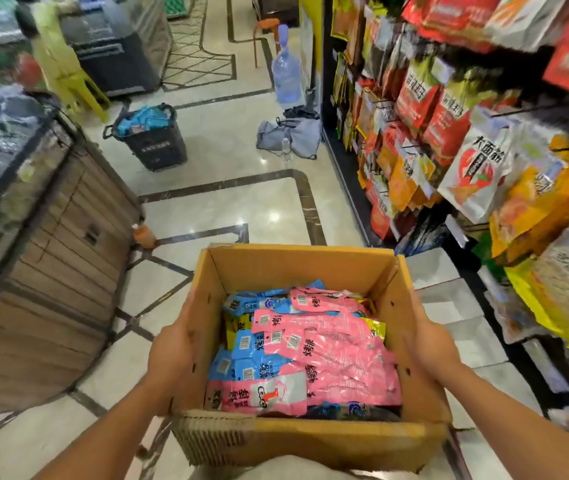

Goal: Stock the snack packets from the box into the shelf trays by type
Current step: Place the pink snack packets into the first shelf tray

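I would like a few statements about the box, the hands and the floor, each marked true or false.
1. Both the left hand and the right hand carry the cardboard box by its sides. True.
2. Every packet in the box is blue. False: pink packets lie on top, beside blue packets and a yellow packet.
3. The snack shelf is on the person's right. True.
4. The black basket on the floor is empty. False: it holds blue things.
5. A large water bottle stands on the floor. True.

A shop: hanging snack bags (463, 133) crowd a display rack beside a shopping basket (158, 143).
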`<action>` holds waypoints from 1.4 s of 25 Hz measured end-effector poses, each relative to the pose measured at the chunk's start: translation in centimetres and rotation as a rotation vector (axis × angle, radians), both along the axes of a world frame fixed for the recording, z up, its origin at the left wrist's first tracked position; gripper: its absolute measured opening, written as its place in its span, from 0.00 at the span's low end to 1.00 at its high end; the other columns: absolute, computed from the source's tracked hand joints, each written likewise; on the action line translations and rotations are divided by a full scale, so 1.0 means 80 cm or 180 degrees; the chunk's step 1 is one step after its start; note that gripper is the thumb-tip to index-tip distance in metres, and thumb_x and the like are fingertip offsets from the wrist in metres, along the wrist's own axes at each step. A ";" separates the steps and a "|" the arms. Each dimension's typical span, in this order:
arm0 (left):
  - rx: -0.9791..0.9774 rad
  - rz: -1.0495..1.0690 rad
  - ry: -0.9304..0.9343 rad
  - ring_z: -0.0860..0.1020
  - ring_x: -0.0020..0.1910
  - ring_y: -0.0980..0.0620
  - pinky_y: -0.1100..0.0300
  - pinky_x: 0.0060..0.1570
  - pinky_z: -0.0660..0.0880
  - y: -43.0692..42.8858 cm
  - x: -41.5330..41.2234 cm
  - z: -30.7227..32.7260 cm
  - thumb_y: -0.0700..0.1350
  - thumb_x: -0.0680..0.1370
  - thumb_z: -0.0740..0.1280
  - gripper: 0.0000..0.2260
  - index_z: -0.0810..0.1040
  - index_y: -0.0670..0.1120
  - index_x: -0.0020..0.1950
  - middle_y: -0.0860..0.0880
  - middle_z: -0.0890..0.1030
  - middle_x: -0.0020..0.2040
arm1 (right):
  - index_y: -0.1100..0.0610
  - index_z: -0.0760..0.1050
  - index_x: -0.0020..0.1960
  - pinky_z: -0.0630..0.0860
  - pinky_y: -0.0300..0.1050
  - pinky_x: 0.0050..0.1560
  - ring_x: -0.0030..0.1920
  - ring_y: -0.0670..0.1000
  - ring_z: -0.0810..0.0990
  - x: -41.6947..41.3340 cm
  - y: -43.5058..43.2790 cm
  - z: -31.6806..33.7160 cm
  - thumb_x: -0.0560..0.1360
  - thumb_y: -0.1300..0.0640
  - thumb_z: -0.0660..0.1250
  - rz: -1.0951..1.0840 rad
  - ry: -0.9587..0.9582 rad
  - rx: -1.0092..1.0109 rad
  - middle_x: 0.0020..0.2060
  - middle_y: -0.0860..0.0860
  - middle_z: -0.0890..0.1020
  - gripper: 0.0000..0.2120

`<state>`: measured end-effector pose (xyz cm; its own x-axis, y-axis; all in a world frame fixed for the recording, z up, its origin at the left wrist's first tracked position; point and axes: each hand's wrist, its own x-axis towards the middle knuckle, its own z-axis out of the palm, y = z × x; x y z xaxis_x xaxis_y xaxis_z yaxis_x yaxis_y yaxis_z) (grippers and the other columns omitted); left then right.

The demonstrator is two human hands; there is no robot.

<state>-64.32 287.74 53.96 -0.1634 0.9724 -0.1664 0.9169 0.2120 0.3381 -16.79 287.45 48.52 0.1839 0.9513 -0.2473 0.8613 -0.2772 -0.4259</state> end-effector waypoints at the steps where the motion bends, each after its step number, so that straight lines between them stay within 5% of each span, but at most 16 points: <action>1: 0.0047 -0.0061 -0.0044 0.77 0.38 0.48 0.57 0.35 0.68 0.026 0.014 0.005 0.43 0.81 0.60 0.37 0.45 0.69 0.81 0.50 0.77 0.43 | 0.33 0.27 0.75 0.67 0.47 0.29 0.30 0.56 0.75 0.011 0.006 0.000 0.76 0.58 0.63 -0.0090 -0.0013 -0.0011 0.31 0.56 0.78 0.49; 6: -0.0186 -0.0237 -0.0072 0.79 0.37 0.48 0.52 0.35 0.77 0.148 0.068 -0.003 0.47 0.81 0.62 0.19 0.72 0.54 0.72 0.49 0.82 0.41 | 0.31 0.27 0.74 0.67 0.48 0.28 0.28 0.57 0.76 0.056 0.014 0.003 0.78 0.57 0.63 -0.0698 -0.0026 -0.0006 0.29 0.55 0.77 0.49; 10: -0.0259 -0.1018 -0.0060 0.80 0.39 0.44 0.51 0.37 0.78 0.233 0.118 -0.004 0.42 0.77 0.61 0.38 0.49 0.70 0.80 0.46 0.81 0.43 | 0.35 0.28 0.76 0.60 0.45 0.24 0.25 0.56 0.74 0.072 0.010 0.007 0.78 0.59 0.62 -0.1223 -0.0016 -0.0218 0.25 0.55 0.74 0.48; 13: -0.0484 -0.0925 -0.0628 0.81 0.41 0.43 0.46 0.42 0.81 0.315 0.158 -0.009 0.51 0.78 0.61 0.27 0.63 0.68 0.76 0.45 0.81 0.45 | 0.34 0.24 0.74 0.60 0.44 0.23 0.26 0.57 0.76 0.070 0.007 -0.008 0.76 0.62 0.63 -0.1703 -0.0139 -0.0329 0.25 0.55 0.76 0.52; 17: -0.0307 -0.2343 -0.0379 0.81 0.36 0.47 0.54 0.33 0.75 0.406 0.193 -0.026 0.51 0.73 0.60 0.40 0.43 0.73 0.79 0.48 0.81 0.39 | 0.36 0.24 0.74 0.60 0.44 0.23 0.25 0.53 0.73 0.039 0.017 -0.006 0.78 0.61 0.63 -0.2170 -0.0154 -0.0504 0.27 0.54 0.76 0.51; 20: -0.0500 -0.2846 -0.0459 0.80 0.37 0.45 0.51 0.37 0.77 0.520 0.219 -0.065 0.53 0.71 0.57 0.39 0.46 0.69 0.81 0.48 0.81 0.40 | 0.34 0.23 0.73 0.68 0.48 0.25 0.27 0.55 0.76 -0.015 0.043 -0.027 0.77 0.60 0.64 -0.2887 -0.0224 -0.0531 0.28 0.53 0.75 0.51; 22: -0.0469 -0.3247 -0.0248 0.80 0.37 0.42 0.49 0.37 0.77 0.571 0.239 -0.082 0.50 0.75 0.60 0.41 0.40 0.68 0.80 0.47 0.80 0.39 | 0.36 0.25 0.75 0.71 0.50 0.28 0.29 0.57 0.77 -0.048 0.058 -0.033 0.77 0.60 0.63 -0.3202 -0.0204 -0.0579 0.27 0.53 0.74 0.51; 25: -0.0279 -0.3563 -0.0109 0.81 0.38 0.39 0.45 0.36 0.78 0.609 0.263 -0.101 0.40 0.78 0.62 0.46 0.34 0.73 0.77 0.44 0.81 0.41 | 0.40 0.29 0.78 0.63 0.46 0.25 0.26 0.54 0.73 -0.084 0.068 -0.017 0.76 0.62 0.62 -0.3563 -0.0181 -0.0678 0.26 0.53 0.72 0.48; 29: -0.0323 -0.3839 0.0069 0.81 0.37 0.39 0.49 0.32 0.74 0.613 0.307 -0.115 0.39 0.77 0.62 0.47 0.33 0.72 0.77 0.43 0.83 0.41 | 0.38 0.30 0.76 0.58 0.45 0.24 0.25 0.51 0.70 -0.104 0.047 -0.021 0.77 0.63 0.61 -0.3839 -0.0099 -0.0499 0.25 0.51 0.70 0.47; 35: -0.0452 -0.3806 0.0122 0.80 0.36 0.43 0.50 0.32 0.76 0.554 0.345 -0.158 0.42 0.78 0.63 0.44 0.37 0.72 0.78 0.44 0.82 0.42 | 0.43 0.34 0.79 0.64 0.47 0.33 0.31 0.55 0.73 -0.064 -0.021 -0.081 0.78 0.58 0.62 -0.3820 0.0162 -0.0621 0.31 0.53 0.76 0.44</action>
